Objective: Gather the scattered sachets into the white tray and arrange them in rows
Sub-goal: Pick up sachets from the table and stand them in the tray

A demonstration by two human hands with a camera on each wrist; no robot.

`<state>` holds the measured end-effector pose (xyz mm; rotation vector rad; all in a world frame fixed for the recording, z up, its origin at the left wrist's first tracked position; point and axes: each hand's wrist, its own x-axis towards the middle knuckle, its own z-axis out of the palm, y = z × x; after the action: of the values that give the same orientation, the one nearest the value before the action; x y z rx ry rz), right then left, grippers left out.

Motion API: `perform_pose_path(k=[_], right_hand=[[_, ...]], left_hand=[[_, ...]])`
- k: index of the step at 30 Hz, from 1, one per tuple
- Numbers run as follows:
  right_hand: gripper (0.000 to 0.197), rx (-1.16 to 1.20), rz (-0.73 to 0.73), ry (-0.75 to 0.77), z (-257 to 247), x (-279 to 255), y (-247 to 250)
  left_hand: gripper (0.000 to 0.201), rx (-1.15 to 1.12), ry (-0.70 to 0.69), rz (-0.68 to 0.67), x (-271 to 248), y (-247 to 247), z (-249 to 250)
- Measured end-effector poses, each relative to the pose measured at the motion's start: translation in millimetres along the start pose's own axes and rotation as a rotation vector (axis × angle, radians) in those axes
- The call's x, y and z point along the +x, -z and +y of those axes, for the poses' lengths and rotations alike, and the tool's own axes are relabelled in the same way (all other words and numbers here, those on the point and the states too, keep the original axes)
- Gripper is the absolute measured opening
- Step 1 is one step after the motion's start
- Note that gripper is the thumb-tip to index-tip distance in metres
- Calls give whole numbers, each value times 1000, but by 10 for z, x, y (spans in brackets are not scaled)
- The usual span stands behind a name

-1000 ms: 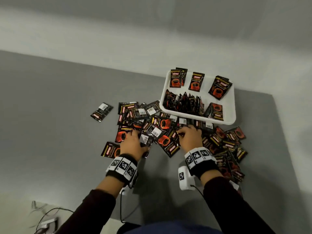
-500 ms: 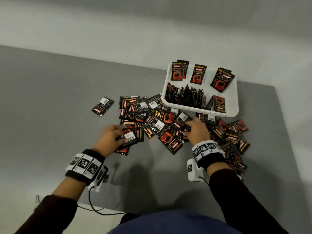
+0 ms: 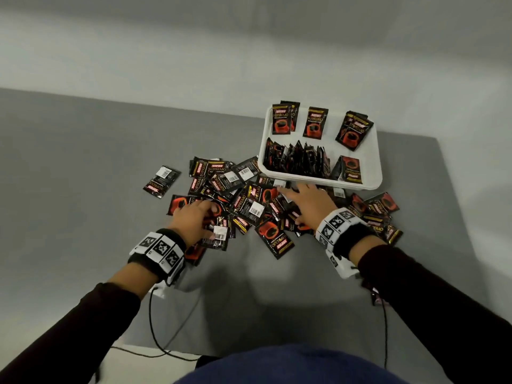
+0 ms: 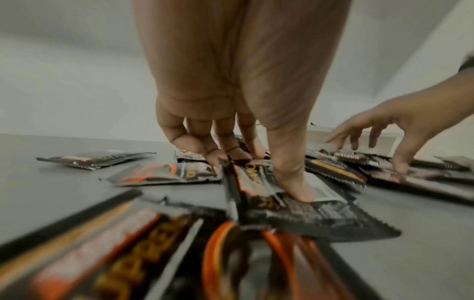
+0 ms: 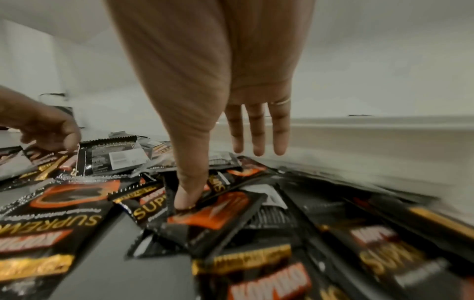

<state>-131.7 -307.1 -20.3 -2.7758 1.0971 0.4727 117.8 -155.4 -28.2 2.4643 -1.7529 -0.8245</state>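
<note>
— Sachets lie in a loose, overlapping pile on the grey table, spreading from just left of centre to the right, right up against the near rim of the white tray. One stray sachet sits apart on the left.

— And inside the tray?

— Along its far side, three small groups lie face up. Nearer, a row of sachets stands on edge, packed together, with one more leaning at the right end of that row.

— What is the left hand doing?

— It is down on the left part of the pile. The left wrist view shows its fingers curled onto the packets and the thumb pressing a sachet that shows its printed back. It looks like a pinch on that packet, though blur makes the exact contact hard to read.

— The right hand?

— Spread flat over the pile just near the tray's near rim. In the right wrist view three fingers are straight and lifted clear of the packets, one wearing a thin ring, while the thumb presses down on an orange-printed sachet. It grips nothing.

— Anything else?

— Marker-patterned wristbands on both wrists, dark sleeves, and cables trailing off the near table edge.
</note>
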Motion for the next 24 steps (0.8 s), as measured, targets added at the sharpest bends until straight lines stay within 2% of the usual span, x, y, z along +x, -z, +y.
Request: perform_pose_path(k=[2,4,6,8,10,12,16,20,24], right_hand=[[87,-116,-25,144,-33,72,39],[76,-156,-67,234,-71,137,69],[60,-100,-88,229,-92,167,90],[49,-88,-65,200,-99,167,98],[41,-99,-42,187,-87,154,98],[38,-92,-36,172,-66,134,114],[39,-53,-62,147,-8,53,123],[44,213,-26,75,101,-59,100],[56,706,-132,-106,182,-205,176]], left_hand=[[53,-118,-18,-18,-28,42,-21],[35,-171,-44,-47,-83,107,-90],[24,-237,-56,-42,-174,183,-237],[22,-274,-76,-61,-304,223,-407],[21,-201,-128,-128,-424,171,-540],[22,-25,-171,-174,-504,47,-613],[32,156,-153,-156,-531,-92,-623],[34,206,-126,-114,-518,-51,-580],[28,40,-94,-114,-516,18,-510]])
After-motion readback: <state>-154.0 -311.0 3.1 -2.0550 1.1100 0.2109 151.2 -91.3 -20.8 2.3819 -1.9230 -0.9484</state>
